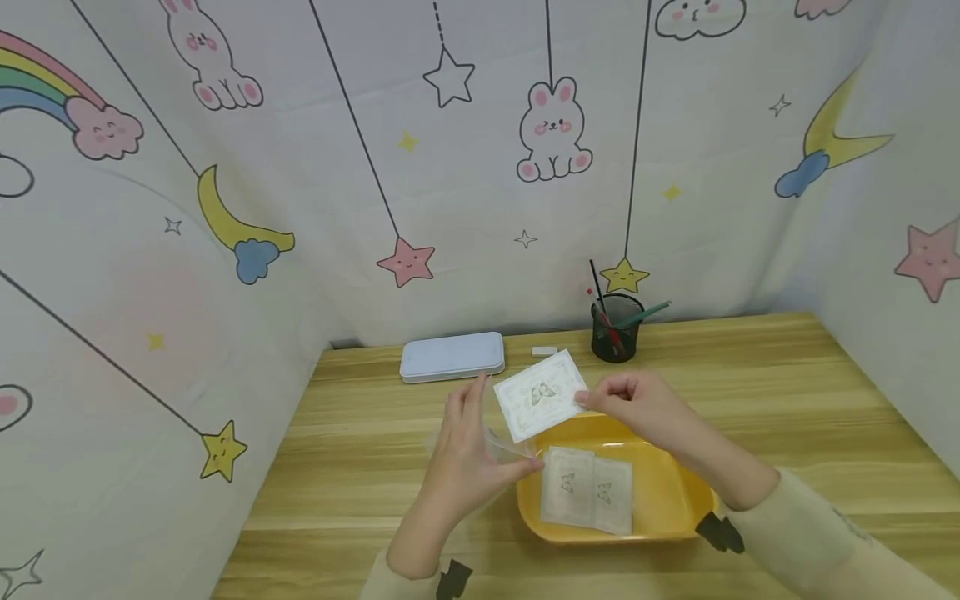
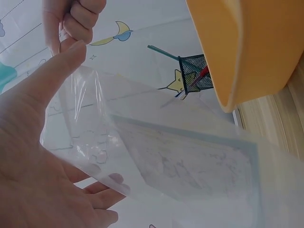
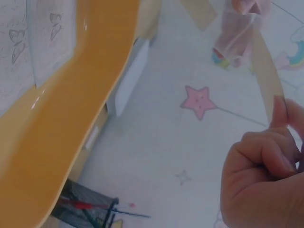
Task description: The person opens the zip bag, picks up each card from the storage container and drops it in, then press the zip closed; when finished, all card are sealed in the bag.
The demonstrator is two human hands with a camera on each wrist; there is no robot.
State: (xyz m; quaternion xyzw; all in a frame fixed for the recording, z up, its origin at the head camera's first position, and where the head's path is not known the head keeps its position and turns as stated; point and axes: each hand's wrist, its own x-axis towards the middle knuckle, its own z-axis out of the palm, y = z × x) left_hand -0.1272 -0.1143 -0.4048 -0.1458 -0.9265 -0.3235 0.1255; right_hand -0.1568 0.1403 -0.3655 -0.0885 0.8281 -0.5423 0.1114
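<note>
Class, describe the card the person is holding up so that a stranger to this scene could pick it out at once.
On the wooden desk find the yellow tray. Above its far rim, the right hand pinches one corner of a white butterfly card, tilted and lifted in the air. The similar cards lie flat inside the tray, untouched.

A white square card printed with a pale butterfly (image 1: 542,396) is seen above a yellow plastic tray (image 1: 660,492) holding cream butterfly-printed cards (image 1: 587,489). A black mesh pen cup (image 1: 617,328) and pale blue flat case (image 1: 452,357) are set on the light wood-grain desk (image 1: 787,400).
</note>
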